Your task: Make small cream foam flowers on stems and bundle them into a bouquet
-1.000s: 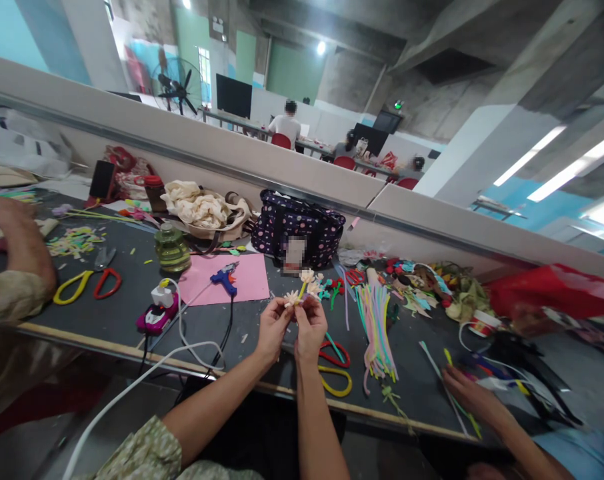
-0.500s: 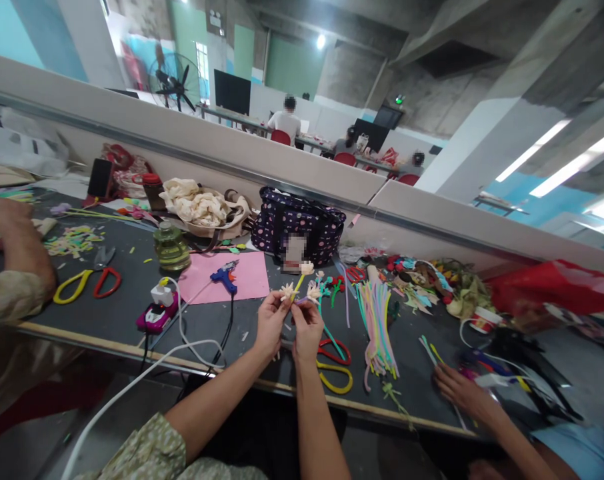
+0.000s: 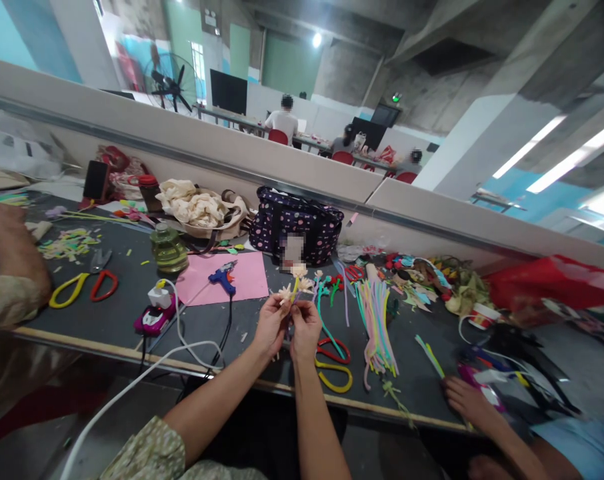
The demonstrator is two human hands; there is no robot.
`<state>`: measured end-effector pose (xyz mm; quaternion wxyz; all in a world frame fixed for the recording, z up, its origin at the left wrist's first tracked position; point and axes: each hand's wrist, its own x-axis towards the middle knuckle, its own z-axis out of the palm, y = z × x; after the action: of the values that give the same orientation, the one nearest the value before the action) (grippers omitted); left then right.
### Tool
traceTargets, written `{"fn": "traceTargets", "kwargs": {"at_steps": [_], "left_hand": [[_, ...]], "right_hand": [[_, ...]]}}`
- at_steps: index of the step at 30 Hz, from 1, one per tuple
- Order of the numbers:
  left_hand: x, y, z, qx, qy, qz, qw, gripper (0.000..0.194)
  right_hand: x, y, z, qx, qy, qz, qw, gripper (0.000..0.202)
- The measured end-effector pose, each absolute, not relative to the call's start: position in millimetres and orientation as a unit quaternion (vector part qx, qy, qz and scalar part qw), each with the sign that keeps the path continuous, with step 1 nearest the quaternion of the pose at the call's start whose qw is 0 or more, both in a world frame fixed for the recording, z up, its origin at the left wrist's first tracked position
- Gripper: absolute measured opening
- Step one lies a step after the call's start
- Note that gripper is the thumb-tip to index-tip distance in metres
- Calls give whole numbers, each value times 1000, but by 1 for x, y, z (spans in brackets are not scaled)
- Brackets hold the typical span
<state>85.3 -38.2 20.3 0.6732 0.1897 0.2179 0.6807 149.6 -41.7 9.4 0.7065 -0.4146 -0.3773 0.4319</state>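
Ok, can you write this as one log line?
left hand: pinching pale flowers | right hand: pinching them too | blue glue gun: on pink sheet

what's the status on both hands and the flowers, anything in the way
Left hand and right hand close together, pinching stems. Pale flowers up above fingertips. Scissors beside right wrist, blades hidden.

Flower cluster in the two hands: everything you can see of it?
The flower cluster has three cream heads with narrow, spread petals, soft-looking, and a yellow stem. It is held heads up above the dark table, low part between fingers of the left hand and right hand. Fingers hide the base.
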Motion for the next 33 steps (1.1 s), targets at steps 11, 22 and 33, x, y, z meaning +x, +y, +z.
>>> {"fn": "traceTargets", "kwargs": {"at_steps": [11,22,33], "left_hand": [[84,-34,15,183,214,651,705,29],[62,-21,19,345,250,524,738,27],[63,-16,14,302,283,534,737,29]], "right_hand": [[151,-43,9,-426,-389,406,709,19],[157,-40,9,-413,-336,455,714,36],[155,-39,8,-441,-378,444,682,31]]}}
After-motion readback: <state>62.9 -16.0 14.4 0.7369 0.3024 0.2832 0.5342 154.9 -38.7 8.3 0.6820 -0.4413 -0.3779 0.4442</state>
